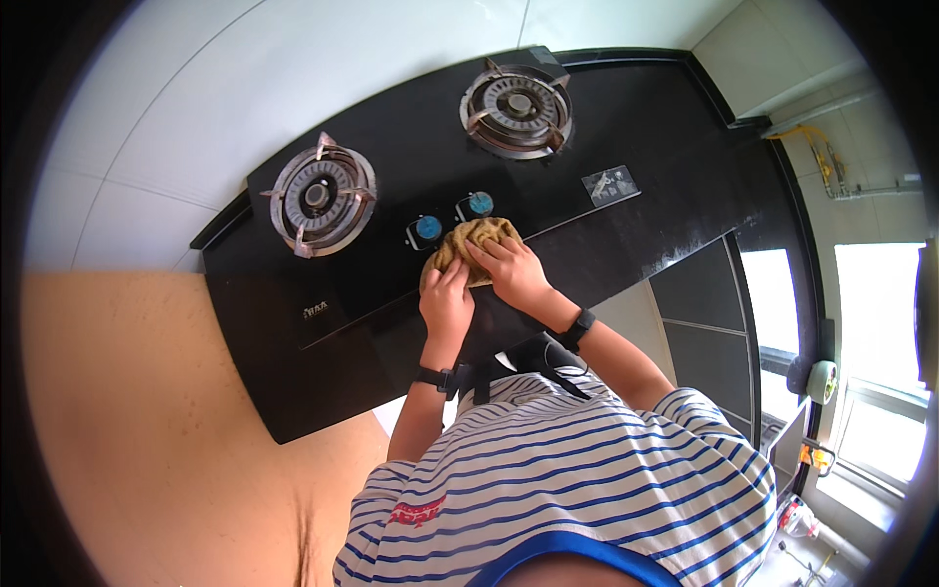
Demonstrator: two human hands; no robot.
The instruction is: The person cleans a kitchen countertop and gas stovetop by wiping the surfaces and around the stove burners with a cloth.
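Note:
A crumpled brown cloth (456, 248) lies at the front edge of the black gas cooktop (396, 169), just in front of its two blue-topped knobs. My left hand (445, 299) grips the cloth's near left side, with fingertips on its folds. My right hand (516, 270) presses on its right part, fingers pointing up and left. The left knob (428, 227) and right knob (480, 202) are right beyond the cloth. Part of the cloth is hidden under my fingers.
The left burner (318, 194) and right burner (518, 104) have raised metal pan supports. A label (611, 186) is on the cooktop's right front. Black countertop (682, 183) continues right to yellow gas piping (821, 158). White wall panels (220, 95) stand behind.

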